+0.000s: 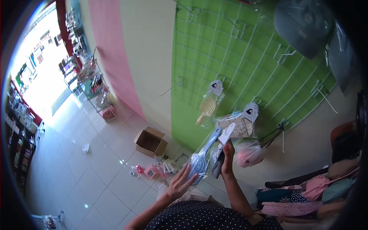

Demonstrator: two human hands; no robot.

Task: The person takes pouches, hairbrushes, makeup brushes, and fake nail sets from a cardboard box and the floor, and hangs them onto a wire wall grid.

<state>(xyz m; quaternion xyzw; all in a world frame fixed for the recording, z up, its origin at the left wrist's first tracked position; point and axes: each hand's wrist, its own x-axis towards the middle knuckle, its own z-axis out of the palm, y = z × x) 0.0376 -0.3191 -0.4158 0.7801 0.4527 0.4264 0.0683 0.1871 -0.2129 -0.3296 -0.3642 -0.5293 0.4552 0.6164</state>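
Hairbrush slanting away from left hand, fingers spread against its head, handle toward green panel, right hand gripping white card alongside.

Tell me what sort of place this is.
Probably a small accessories shop: a bagged yellow brush hangs at a green wire display panel, a blue brush is bagged too, and assorted goods are shelved farther back.
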